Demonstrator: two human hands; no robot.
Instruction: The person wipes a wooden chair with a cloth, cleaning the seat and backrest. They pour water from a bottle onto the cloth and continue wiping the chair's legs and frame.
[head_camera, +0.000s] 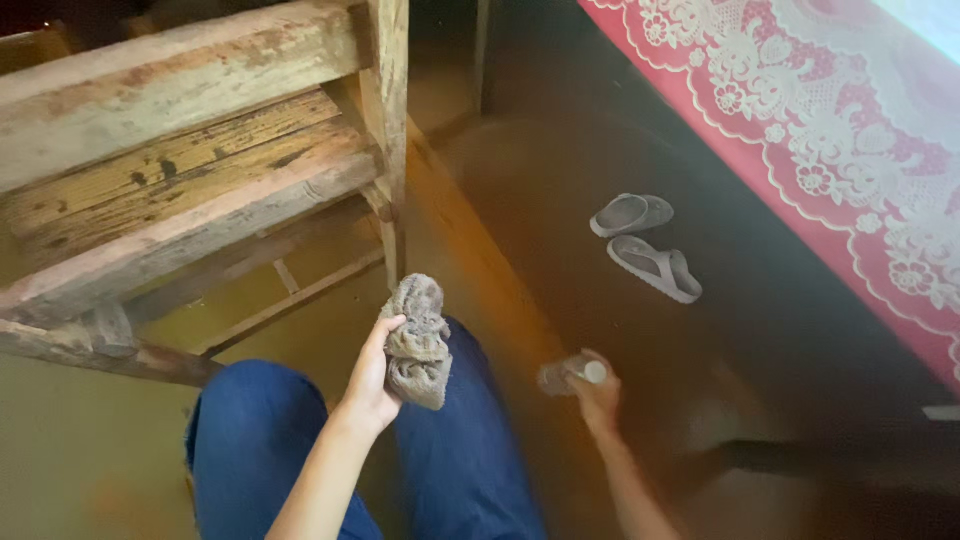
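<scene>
My left hand (371, 375) holds a crumpled grey-brown rag (418, 340) up above my blue-trousered knees (260, 420). My right hand (597, 392) is lower, near the floor on the right, gripping a small clear bottle (566, 375) with a pale cap; the bottle is blurred by motion. The rag hangs in folds from my thumb and fingers. A worn wooden stool or bench (190, 170) stands just ahead of my left hand.
A pair of grey sandals (645, 240) lies on the dark brown floor to the right. A red cloth with white lace trim (830, 140) hangs along the right side. The wooden frame's leg (392, 130) stands close to the rag.
</scene>
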